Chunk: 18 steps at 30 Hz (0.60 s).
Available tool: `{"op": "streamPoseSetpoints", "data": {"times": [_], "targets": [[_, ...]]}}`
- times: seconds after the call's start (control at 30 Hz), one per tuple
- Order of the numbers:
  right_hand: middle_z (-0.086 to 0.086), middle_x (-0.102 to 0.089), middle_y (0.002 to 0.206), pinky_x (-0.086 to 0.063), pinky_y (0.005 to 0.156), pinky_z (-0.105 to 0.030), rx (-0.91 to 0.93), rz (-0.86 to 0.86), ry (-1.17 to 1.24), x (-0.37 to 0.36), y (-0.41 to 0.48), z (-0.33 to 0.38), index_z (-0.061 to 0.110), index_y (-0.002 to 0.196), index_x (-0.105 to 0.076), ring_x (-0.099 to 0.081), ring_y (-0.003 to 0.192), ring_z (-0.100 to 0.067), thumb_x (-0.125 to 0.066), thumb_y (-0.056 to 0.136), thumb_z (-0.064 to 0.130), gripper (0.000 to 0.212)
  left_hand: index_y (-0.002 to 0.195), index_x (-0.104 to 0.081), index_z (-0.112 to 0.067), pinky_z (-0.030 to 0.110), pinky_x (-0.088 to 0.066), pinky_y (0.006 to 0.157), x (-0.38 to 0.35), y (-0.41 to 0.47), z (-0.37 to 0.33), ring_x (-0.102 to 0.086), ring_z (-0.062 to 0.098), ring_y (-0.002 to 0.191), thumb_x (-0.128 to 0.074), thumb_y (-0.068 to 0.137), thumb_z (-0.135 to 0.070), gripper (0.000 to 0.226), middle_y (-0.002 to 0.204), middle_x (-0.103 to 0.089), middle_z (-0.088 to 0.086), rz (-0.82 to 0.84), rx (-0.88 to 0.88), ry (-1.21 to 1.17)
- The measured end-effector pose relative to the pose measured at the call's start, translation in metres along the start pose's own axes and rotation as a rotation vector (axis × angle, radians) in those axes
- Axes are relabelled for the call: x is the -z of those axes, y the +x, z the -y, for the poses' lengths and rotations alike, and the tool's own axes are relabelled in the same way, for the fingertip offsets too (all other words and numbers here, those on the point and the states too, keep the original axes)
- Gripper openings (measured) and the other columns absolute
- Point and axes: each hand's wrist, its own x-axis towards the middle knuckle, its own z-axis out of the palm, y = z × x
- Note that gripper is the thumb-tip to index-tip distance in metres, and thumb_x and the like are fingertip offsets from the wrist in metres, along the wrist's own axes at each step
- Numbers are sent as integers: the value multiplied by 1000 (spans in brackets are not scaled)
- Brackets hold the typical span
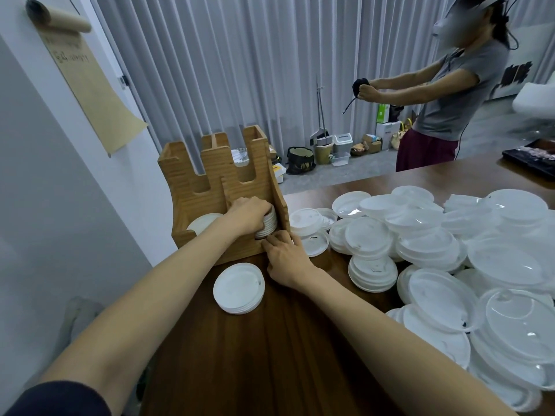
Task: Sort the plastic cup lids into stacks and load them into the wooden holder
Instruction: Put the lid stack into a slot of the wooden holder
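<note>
The left hand (249, 216) grips a lid stack (268, 226) inside the wooden holder (216, 187); the right hand (286, 259), fingers relaxed, touches the holder's front. Most loose lids (420, 244) are not yet sorted.

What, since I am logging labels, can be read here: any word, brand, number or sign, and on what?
Brown paper sheet on the wall: handwritten lines, too blurred to read.
Green and white box on the floor: print too small to read.
Black bag on the floor: pale mark, unreadable.
Nothing is legible.
</note>
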Motion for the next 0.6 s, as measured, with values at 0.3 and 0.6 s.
{"op": "streamPoseSetpoints", "data": {"times": [0.3, 0.6], "targets": [[-14, -65, 88, -38, 69, -33, -72, -306, 170, 25, -11, -3, 1, 82, -64, -58, 87, -32, -51, 80, 2, 14, 107, -57, -16, 35, -47, 70, 3, -4, 0, -59, 27, 95, -58, 86, -19, 21, 105, -62, 7, 29, 4, -48], [-16, -49, 124, -44, 92, -42, -457, -117, 115, 60, 15, -46, 6, 123, -46, -46, 114, -33, -54, 90, 17, 36, 107, -65, -17, 32, -46, 76, 9, -26, 13, -55, 20, 93, -49, 97, -30, 23, 104, -58, 1, -256, 76, -304]]}}
